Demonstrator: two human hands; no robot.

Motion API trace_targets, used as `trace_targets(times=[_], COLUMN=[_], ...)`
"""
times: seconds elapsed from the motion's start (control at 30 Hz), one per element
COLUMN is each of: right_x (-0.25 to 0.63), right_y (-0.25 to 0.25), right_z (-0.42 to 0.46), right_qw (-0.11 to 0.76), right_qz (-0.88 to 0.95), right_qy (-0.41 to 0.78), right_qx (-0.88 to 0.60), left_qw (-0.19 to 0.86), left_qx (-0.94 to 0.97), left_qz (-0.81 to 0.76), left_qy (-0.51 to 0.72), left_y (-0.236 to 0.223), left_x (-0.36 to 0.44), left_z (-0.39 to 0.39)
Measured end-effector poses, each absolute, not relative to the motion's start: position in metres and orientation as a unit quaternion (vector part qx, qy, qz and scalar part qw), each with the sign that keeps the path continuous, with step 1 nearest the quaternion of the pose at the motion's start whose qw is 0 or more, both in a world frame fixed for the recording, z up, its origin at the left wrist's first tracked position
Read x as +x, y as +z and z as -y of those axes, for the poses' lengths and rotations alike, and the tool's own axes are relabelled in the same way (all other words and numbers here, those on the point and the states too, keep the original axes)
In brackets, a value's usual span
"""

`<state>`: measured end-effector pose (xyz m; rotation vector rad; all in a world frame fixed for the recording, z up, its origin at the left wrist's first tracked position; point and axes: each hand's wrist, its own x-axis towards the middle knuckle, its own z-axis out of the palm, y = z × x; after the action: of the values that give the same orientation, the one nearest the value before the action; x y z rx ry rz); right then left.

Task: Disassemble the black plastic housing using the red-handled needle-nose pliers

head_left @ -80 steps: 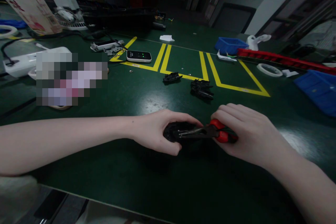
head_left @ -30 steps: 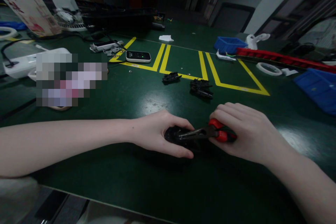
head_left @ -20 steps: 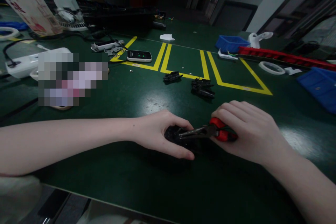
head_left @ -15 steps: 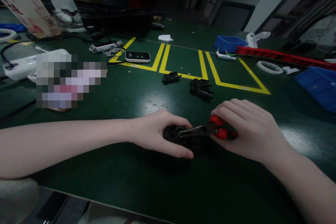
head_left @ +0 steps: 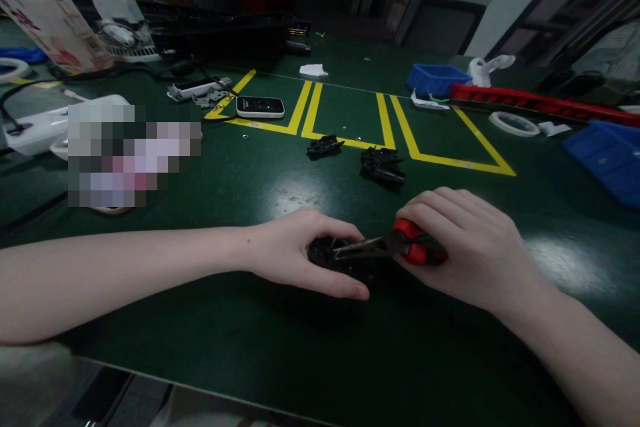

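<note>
My left hand (head_left: 305, 250) is closed around a black plastic part (head_left: 323, 253), thumb on the near side and fingers on the far side. My right hand (head_left: 465, 250) grips the red handles of needle-nose pliers (head_left: 380, 245). The pliers point left, and their jaws, slightly apart, reach over the black part. Whether the jaw tips pinch anything, I cannot tell. Beyond my hands, more black plastic pieces (head_left: 383, 165) lie on the green table, with another black piece (head_left: 325, 146) to their left.
A phone-like device (head_left: 260, 107) with green lights rests by yellow tape outlines (head_left: 350, 139). Blue bins (head_left: 437, 80), a red strip (head_left: 530, 103) and a tape roll (head_left: 514, 124) are at the right. A white power strip (head_left: 35, 127) with cables lies left.
The plier jaws have shifted slightly left over the black part and look a little wider apart. My left hand keeps its hold, and the view has moved a little.
</note>
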<state>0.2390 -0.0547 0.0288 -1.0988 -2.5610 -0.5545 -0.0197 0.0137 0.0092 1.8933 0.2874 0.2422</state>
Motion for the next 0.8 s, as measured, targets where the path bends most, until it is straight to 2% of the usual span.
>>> trace_targets(times=[0.17,0.4,0.8], right_x=[0.241,0.241,0.230], right_y=[0.027,0.033,0.037], right_z=[0.056,0.061,0.074], right_qw=[0.156,0.169,0.168], right_qz=[0.879,0.861,0.852], right_qy=[-0.158,-0.120,-0.081], right_qx=[-0.422,-0.465,-0.489], left_qw=[0.549,0.480,0.479], left_qx=[0.811,0.812,0.810], left_qz=[-0.104,-0.168,-0.174], left_qy=[0.176,0.286,0.289], left_y=[0.008,0.003,0.003], left_x=[-0.019,-0.021,-0.022], left_z=[-0.013,-0.009,-0.007])
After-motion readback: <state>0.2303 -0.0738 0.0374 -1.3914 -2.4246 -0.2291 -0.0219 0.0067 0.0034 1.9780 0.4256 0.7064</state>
